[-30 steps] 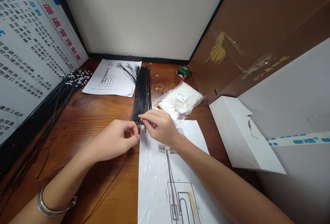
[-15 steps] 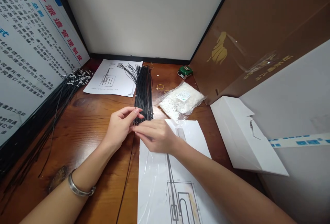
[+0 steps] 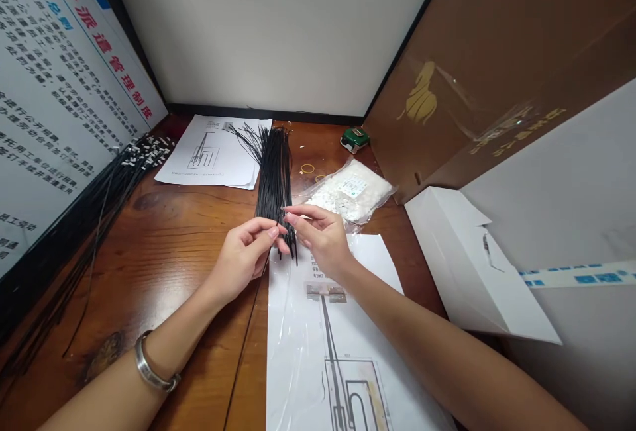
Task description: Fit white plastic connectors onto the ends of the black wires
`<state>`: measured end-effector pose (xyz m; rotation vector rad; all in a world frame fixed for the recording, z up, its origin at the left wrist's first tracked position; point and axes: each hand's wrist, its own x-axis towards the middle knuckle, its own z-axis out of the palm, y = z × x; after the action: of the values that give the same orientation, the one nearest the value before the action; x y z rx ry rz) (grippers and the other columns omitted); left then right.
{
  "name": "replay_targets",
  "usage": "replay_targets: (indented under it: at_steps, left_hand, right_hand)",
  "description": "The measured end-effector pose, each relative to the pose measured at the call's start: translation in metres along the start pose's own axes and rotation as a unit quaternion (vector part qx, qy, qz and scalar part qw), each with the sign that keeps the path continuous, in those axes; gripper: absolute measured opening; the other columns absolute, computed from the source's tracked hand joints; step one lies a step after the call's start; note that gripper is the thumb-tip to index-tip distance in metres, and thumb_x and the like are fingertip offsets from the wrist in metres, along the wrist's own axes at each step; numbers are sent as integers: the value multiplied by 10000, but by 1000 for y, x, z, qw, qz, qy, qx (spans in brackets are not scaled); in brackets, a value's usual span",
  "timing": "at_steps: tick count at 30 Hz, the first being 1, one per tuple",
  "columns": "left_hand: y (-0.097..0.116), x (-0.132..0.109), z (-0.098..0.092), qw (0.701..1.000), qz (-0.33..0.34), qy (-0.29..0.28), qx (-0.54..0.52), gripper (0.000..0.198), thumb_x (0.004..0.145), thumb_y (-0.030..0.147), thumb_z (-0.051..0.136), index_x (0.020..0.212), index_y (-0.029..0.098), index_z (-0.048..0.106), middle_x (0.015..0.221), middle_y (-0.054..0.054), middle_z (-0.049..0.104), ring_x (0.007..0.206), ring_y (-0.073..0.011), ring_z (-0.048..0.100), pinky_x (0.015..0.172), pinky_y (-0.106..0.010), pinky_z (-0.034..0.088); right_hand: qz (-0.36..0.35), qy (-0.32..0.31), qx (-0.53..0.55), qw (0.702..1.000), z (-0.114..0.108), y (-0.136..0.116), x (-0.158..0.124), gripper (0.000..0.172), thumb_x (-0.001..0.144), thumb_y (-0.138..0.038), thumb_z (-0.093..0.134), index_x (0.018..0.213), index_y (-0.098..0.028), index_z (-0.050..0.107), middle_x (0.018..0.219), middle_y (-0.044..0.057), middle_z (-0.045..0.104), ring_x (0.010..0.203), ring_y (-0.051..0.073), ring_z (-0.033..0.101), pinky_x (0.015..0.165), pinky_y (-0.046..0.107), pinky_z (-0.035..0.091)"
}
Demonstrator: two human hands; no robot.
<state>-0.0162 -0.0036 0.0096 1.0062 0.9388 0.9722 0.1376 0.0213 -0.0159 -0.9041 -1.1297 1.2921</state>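
A bundle of thin black wires (image 3: pixel 272 176) lies on the wooden table, with its near ends reaching down between my hands. My left hand (image 3: pixel 248 250), a metal bangle (image 3: pixel 149 365) on its wrist, pinches what looks like one black wire between thumb and forefinger at the near end of the bundle. Close beside it, my right hand (image 3: pixel 322 236) is closed in a pinch over the bundle's right side. Whatever lies between its fingertips is too small to make out. Beneath the right wrist lies a printed drawing sheet (image 3: pixel 293 338) in clear plastic.
A bag of small white parts (image 3: pixel 365 183) lies behind my right hand, near a green tape measure (image 3: pixel 354 140). Another drawing sheet (image 3: pixel 186 166) is at the back left. More black wires with white ends (image 3: pixel 144 153) lie at the left. A white box (image 3: pixel 462 252) and cardboard (image 3: pixel 472 73) border the right.
My right hand has moved up and to the right, uncovering the top of the drawing sheet. My left hand has shifted slightly right and down. Both remain pinched.
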Motion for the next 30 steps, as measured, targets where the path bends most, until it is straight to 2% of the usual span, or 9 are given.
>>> replay_targets:
  at_steps: [5,11,15,21,30]
  left_hand:
    - [-2,2,-2,1000,0,15,22,270,779,398,652,796,131,611,586,12,614,332,-9,285,320,-151,165]
    - [-5,1,-2,997,22,41,67,218,782,338,626,729,128,600,569,9,600,351,-14,303,341,-160,199]
    - [-6,1,-2,998,29,50,32,211,779,341,635,719,144,587,571,18,602,360,-21,330,351,-160,228]
    - [-6,0,-2,999,38,35,0,240,788,339,649,669,140,586,559,30,575,372,-16,328,363,-156,243]
    - [-6,0,-4,999,21,37,3,258,765,377,703,763,133,618,572,10,610,380,-18,328,365,-155,213]
  right_hand:
    - [10,-30,15,999,0,0,-2,225,708,-285,732,924,-223,738,749,-9,635,464,39,437,421,215,361]
    - [-8,-84,22,996,-2,4,-3,232,725,-253,726,956,-267,753,732,-9,631,628,101,573,562,261,445]
    - [-25,-100,10,995,-4,4,-3,240,735,-244,724,970,-281,754,733,-7,625,650,106,559,570,265,433]
    - [-33,-139,-26,989,-5,3,-3,193,755,-222,710,937,-254,762,756,8,652,660,111,570,586,274,434]
    - [2,-122,37,992,-5,3,-1,167,728,-238,737,894,-217,737,683,-18,638,584,83,549,571,254,451]
